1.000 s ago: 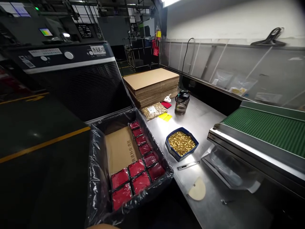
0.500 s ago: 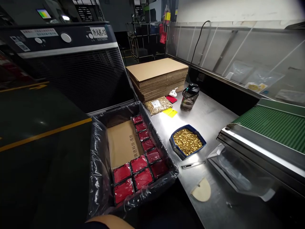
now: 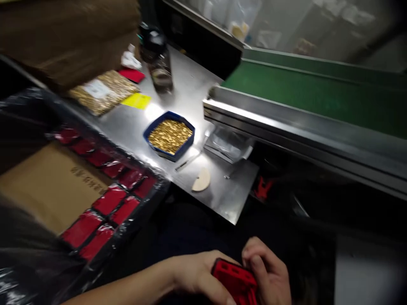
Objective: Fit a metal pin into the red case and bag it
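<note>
Low in the view, my left hand point(image 3: 205, 271) grips a red plastic part with a black rim and small rectangular openings point(image 3: 237, 277), its thumb along the near side. My right hand point(image 3: 270, 271) is closed at the part's right edge, fingers curled. The lower end of the part runs out of the frame. To the left, a box lined with dark plastic point(image 3: 127, 235) holds rows of red, black-edged pieces point(image 3: 110, 199) beside a cardboard sheet point(image 3: 54, 186). Ahead on the metal table stands a blue tray point(image 3: 146, 134) filled with small gold-coloured pieces point(image 3: 170, 135).
A craft knife point(image 3: 189, 161) and a cream half-disc point(image 3: 202, 180) lie near the table's front. Behind are a bag of gold pieces point(image 3: 104, 91), a yellow card point(image 3: 136, 101), a bottle point(image 3: 160, 67) and stacked cardboard point(image 3: 70, 38). A green conveyor point(image 3: 302, 93) runs along the right.
The view has swung right and down. Both my hands, with the red plastic part, have come into sight at the bottom; the box now sits further left.
</note>
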The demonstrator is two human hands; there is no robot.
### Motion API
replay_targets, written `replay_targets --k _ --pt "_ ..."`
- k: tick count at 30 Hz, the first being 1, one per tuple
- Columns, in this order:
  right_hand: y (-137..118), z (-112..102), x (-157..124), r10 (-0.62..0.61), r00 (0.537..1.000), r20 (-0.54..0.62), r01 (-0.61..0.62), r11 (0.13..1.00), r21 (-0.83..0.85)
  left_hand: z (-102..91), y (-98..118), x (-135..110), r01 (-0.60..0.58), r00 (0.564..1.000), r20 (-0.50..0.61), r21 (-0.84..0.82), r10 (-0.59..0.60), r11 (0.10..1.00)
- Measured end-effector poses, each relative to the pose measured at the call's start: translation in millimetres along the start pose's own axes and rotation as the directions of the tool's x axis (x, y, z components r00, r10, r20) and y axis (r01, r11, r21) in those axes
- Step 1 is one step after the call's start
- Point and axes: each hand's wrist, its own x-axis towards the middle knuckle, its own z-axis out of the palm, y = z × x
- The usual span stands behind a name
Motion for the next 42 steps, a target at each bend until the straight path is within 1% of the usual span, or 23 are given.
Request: replay_targets --k 2,4,6,8,10,12,15,17,19,23,25,27,30,31,32,35,37,38,40,42 --pt "4 -4 1 0.004 0.998 0.067 -0.012 0.994 0.111 5.2 11 1 0.045 0.999 0.03 0.007 -0.046 0.999" --pt "4 -8 1 0.021 0.994 0.11 -0.041 0.982 0.186 11.3 19 4 0.056 0.997 0.059 0.052 -0.059 0.997" --pt "2 -12 -1 0.024 0.99 0.14 -0.058 0.968 0.245 16.0 23 9 0.064 0.994 0.081 0.103 -0.072 0.993" --pt "2 -14 -4 0.009 0.989 0.145 -0.052 0.956 0.29 18.5 23 14 0.065 0.992 0.102 0.134 -0.079 0.989" --pt "4 -14 -8 0.019 0.994 0.106 -0.052 0.948 0.313 19.5 22 19 0.081 0.99 0.104 0.152 -0.097 0.985" --pt "9 -12 -14 0.078 0.997 0.021 -0.08 0.943 0.322 20.2 22 23 0.124 0.987 0.08 0.17 -0.139 0.978" --pt "16 -10 -23 0.187 0.974 -0.126 -0.139 0.938 0.318 22.7 23 29 0.178 0.981 0.039 0.191 -0.188 0.965" --pt "18 -11 -26 0.208 0.964 -0.166 -0.148 0.938 0.313 25.1 23 32 0.184 0.98 0.039 0.21 -0.196 0.96" --pt "19 -15 -28 0.188 0.972 -0.143 -0.131 0.933 0.334 27.7 23 36 0.174 0.981 0.039 0.229 -0.188 0.958" --pt "22 -24 -27 0.119 0.993 -0.009 -0.106 0.912 0.396 31.8 23 41 0.173 0.982 0.029 0.264 -0.187 0.949" --pt "25 -26 -28 0.101 0.995 0.009 -0.096 0.911 0.402 33.3 23 42 0.189 0.979 0.024 0.266 -0.203 0.945" --pt "29 -25 -30 0.097 0.995 -0.036 -0.075 0.917 0.392 34.2 23 42 0.202 0.977 0.01 0.249 -0.211 0.947" --pt "34 -21 -31 0.091 0.984 -0.154 -0.034 0.941 0.336 34.8 23 42 0.209 0.977 -0.016 0.23 -0.211 0.95" --pt "35 -20 -30 0.088 0.982 -0.167 -0.03 0.945 0.325 34.9 23 42 0.208 0.978 -0.022 0.232 -0.209 0.95" --pt "35 -20 -30 0.086 0.984 -0.159 -0.029 0.943 0.331 35.0 23 42 0.205 0.978 -0.027 0.236 -0.205 0.95" --pt "33 -19 -27 0.076 0.996 -0.047 -0.052 0.918 0.394 35.3 22 41 0.198 0.98 -0.043 0.229 -0.193 0.953" --pt "32 -19 -25 0.061 0.998 -0.03 -0.044 0.917 0.397 35.6 22 41 0.193 0.981 -0.042 0.208 -0.189 0.959" --pt "31 -19 -25 0.055 0.997 -0.057 -0.03 0.928 0.372 35.7 23 40 0.191 0.982 -0.039 0.203 -0.187 0.96" --pt "31 -19 -23 0.043 0.987 -0.153 0.003 0.958 0.288 35.8 24 40 0.185 0.983 -0.03 0.206 -0.183 0.961" --pt "30 -19 -23 0.022 0.98 -0.196 0.025 0.972 0.235 35.7 26 39 0.179 0.984 -0.029 0.213 -0.177 0.96"
